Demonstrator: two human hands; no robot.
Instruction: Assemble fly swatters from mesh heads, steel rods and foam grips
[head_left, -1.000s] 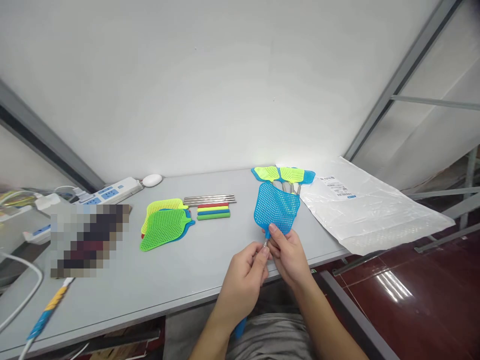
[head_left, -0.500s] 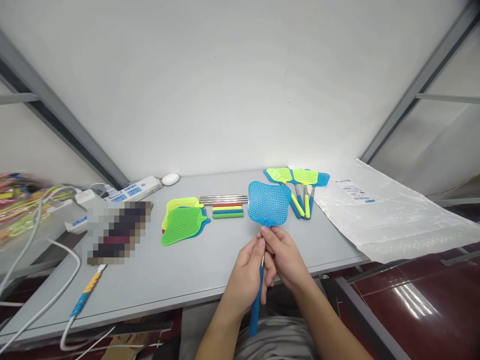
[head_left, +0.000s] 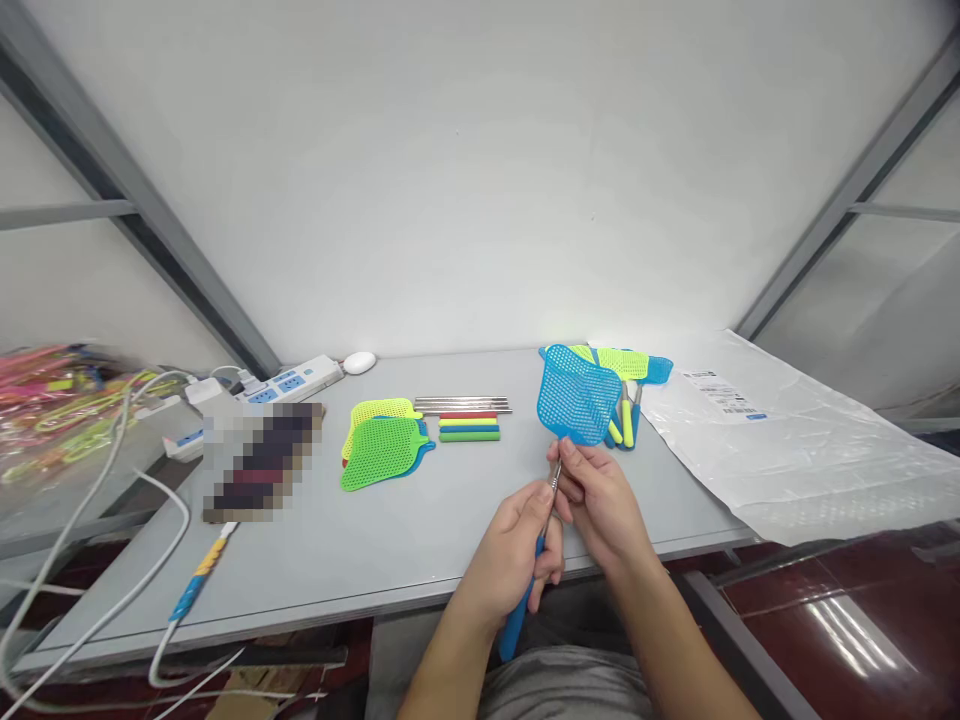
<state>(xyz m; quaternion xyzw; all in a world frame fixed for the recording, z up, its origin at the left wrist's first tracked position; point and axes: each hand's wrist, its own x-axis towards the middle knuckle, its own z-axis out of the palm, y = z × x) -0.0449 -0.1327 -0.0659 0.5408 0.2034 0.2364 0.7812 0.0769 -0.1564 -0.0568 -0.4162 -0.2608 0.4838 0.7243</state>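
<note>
Both hands hold one blue fly swatter (head_left: pixel 579 396) above the table's front edge, its perforated head pointing up and away. My left hand (head_left: pixel 517 550) is wrapped round the metal rod (head_left: pixel 555 476) and the top of the blue grip (head_left: pixel 513 630). At the neck of the head, my right hand (head_left: pixel 604 500) pinches with thumb and fingers. Left of the hands lie loose swatter heads, a green one (head_left: pixel 382 453) over yellow and blue ones. Beside them are several metal rods (head_left: pixel 461 402) and coloured grips (head_left: pixel 469 436).
Whole fly swatters (head_left: pixel 626 365) in yellow and blue lie at the back right, partly hidden. A white plastic bag (head_left: pixel 787 450) hangs over the right edge. To the left are a power strip (head_left: pixel 300 380), white cables (head_left: pixel 112 470), a pixelated object (head_left: pixel 262 465) and a bag of colourful items (head_left: pixel 67 410).
The hands and the swatter have shifted right, and its head is now tilted to the right. My hands sit further apart, with more of the metal rod showing between them. The camera view has shifted slightly.
</note>
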